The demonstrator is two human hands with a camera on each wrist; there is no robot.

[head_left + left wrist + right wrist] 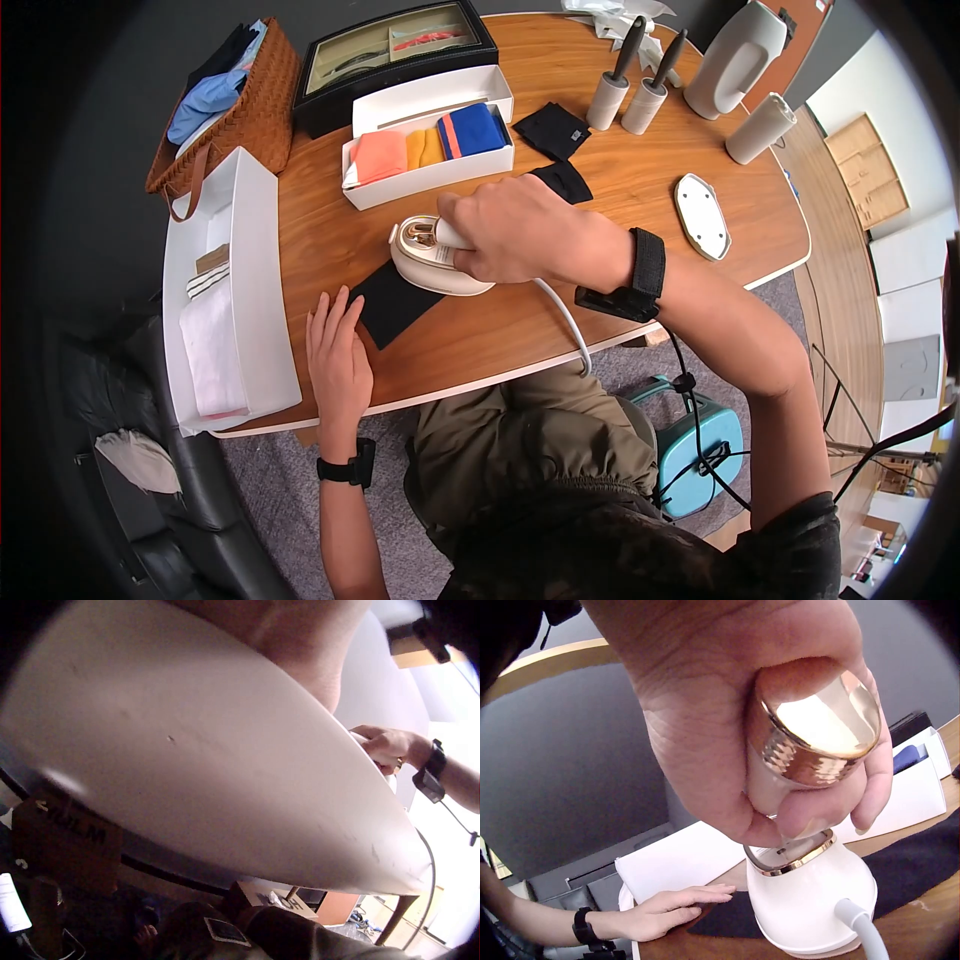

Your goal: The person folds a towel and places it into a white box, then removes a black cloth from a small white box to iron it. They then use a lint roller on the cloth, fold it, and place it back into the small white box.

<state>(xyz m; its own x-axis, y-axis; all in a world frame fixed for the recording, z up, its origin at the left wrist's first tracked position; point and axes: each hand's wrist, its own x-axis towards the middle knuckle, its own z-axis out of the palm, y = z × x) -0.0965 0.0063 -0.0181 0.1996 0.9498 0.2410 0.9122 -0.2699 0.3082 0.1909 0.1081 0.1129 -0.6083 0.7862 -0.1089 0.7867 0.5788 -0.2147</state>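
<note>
In the head view my right hand (525, 230) grips the handle of a white, gold-trimmed handheld iron (435, 272). Its body rests over a flat black cloth (395, 315) near the table's front edge. From the right wrist view, fingers wrap the gold-capped handle (821, 724), and a grey cord (866, 934) leaves the base. Beside the cloth's left end my left hand (340, 360) lies flat, fingers extended, fingertips at the cloth's edge. The left wrist view mostly catches the pale table underside (195, 757), hiding the left fingers.
A white box (430, 181) of folded coloured cloths stands behind the iron. Another long white box (262, 310) lies at left, near a wicker basket (265, 110). Black cloths (552, 131), lint rollers (607, 102) and a white tray-like stand (703, 217) occupy the right side.
</note>
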